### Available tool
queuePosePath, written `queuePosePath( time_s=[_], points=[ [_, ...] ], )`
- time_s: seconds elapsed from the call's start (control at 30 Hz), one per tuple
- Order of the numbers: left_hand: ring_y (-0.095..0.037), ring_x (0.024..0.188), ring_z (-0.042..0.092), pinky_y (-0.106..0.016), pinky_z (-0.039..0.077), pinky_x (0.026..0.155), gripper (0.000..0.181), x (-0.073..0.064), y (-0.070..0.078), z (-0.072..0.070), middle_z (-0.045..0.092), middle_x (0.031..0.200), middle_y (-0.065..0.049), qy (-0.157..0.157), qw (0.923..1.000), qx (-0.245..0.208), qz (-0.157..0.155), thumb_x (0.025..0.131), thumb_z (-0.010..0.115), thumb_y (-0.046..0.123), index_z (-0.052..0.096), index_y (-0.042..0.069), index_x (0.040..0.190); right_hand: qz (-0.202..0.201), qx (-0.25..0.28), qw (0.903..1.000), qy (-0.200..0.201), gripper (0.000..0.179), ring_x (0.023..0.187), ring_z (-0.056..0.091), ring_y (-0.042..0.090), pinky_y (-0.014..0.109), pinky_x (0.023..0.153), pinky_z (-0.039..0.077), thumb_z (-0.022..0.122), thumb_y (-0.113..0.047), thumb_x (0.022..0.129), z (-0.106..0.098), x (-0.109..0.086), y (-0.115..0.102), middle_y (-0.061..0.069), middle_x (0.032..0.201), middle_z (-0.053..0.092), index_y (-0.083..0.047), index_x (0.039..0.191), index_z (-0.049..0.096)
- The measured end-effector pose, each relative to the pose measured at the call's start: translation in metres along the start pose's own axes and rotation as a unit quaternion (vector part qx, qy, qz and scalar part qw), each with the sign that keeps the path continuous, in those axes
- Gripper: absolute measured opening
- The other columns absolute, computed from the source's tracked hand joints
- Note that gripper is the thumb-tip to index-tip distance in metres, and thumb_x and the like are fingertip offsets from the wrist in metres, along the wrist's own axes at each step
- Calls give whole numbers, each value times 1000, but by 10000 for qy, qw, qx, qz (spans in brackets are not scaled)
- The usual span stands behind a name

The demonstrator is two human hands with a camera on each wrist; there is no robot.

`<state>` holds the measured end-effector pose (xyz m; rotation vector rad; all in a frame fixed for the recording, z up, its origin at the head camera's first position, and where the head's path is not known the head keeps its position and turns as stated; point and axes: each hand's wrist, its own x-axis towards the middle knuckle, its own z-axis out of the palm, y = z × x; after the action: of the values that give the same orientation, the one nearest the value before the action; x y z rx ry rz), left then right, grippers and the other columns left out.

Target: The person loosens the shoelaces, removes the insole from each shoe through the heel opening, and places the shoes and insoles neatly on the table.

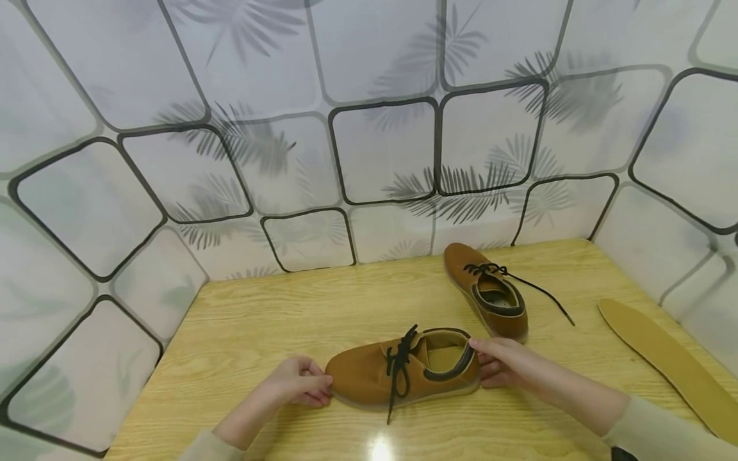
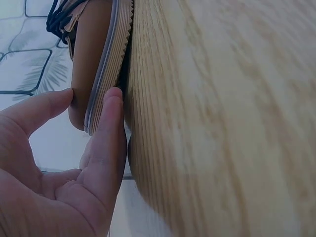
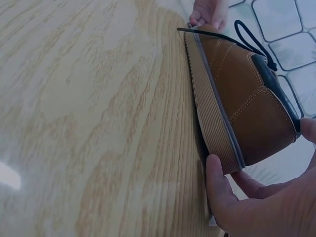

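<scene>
A brown lace-up shoe (image 1: 359, 376) lies lengthwise near the front of the table, toe to the left, its dark laces (image 1: 398, 362) tied in a bow. My left hand (image 1: 302, 382) pinches the toe, thumb on the upper and a finger against the ribbed sole (image 2: 106, 64). At the heel, my right hand (image 1: 507, 363) holds the shoe, thumb at the padded collar and fingertips along the sole's lower edge. A tan insole shows inside the opening. A narrow dark gap runs under the sole in the wrist views; whether the shoe is fully lifted I cannot tell.
Behind it stands a second brown shoe (image 1: 464, 266), one lace (image 1: 542, 291) trailing loose to the right. A loose tan insole (image 1: 669, 358) lies at the table's right side. Patterned cloth walls (image 1: 392, 153) border the wooden table (image 1: 259, 320) at back and sides.
</scene>
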<state>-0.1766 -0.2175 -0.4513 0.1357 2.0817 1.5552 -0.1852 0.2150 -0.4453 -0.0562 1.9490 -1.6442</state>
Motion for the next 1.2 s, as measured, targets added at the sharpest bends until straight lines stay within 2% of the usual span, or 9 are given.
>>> queuePosePath(
  time_s=[0.3,0.53,0.77,0.93,1.2],
  points=[
    [-14,76,72,-33,66,74,21,-1,0,0,76,91,-8,197,9987,455,67,100,73,16,63,-3,104,-41,-189,9998,14,67,97,67,15,32,85,62,46,-37,110,-1,0,0,24,123,60,22,141,40],
    [-14,78,67,-28,62,71,29,-1,1,1,69,91,-5,442,9960,754,173,98,76,15,63,-5,112,-51,-268,9996,-53,64,99,66,16,32,87,62,45,-39,111,-2,-2,1,19,123,61,18,139,46],
    [-17,88,66,-22,56,73,36,0,1,1,68,104,-11,445,9941,755,633,94,78,9,61,-10,120,53,-264,9996,77,64,100,64,18,34,88,62,46,-41,111,-2,-4,0,22,125,55,17,139,44],
    [-21,106,66,-21,57,86,45,0,0,0,69,120,-19,506,9926,712,849,91,80,5,59,-11,128,32,-273,9996,89,62,99,64,18,34,88,62,46,-41,111,-1,-4,0,20,124,55,15,137,46],
    [-21,115,65,-24,57,95,58,1,2,5,66,133,-22,404,9959,254,771,90,82,5,55,-11,139,99,-262,9996,108,65,102,61,20,35,89,61,46,-43,111,-1,-5,-1,23,127,52,16,138,42]
  ],
)
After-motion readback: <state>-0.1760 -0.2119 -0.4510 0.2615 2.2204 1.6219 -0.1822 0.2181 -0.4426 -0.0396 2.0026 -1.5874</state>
